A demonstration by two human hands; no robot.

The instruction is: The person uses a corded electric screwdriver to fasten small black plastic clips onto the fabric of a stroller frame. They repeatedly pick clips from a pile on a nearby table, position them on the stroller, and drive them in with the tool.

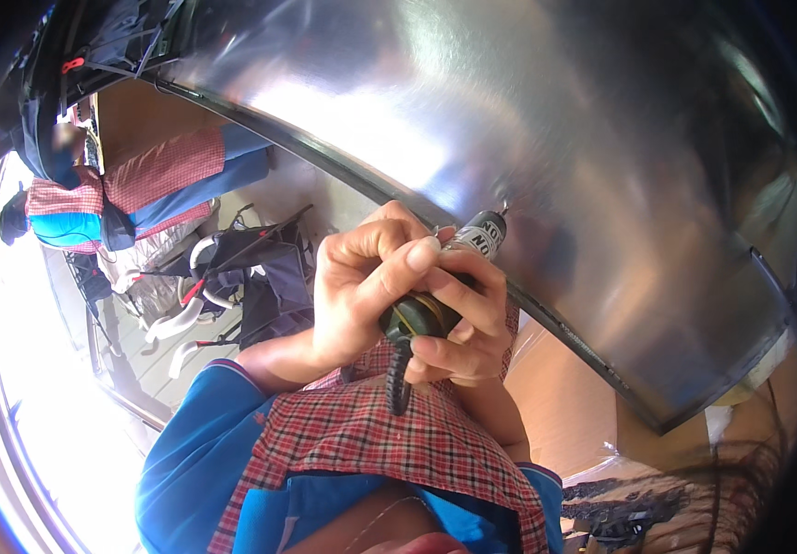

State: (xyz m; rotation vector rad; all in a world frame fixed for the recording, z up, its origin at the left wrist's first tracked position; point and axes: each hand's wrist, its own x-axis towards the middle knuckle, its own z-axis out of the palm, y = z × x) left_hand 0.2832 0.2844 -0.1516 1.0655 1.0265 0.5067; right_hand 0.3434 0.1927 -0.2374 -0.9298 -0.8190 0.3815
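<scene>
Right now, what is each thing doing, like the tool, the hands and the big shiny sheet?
Power screwdriver: gripped in both hands, tip against the metal.
Left hand: closed around the tool.
Right hand: closed around the tool's lower end.
Metal panel: shiny, held above the hands.
Cord: hanging from the tool.

We see our left hand (361,282) and right hand (463,323) clasped together at picture centre, fingers curled tight, thumbs pointing toward one o'clock; both forearms rise from six o'clock, elbows bent.
</scene>
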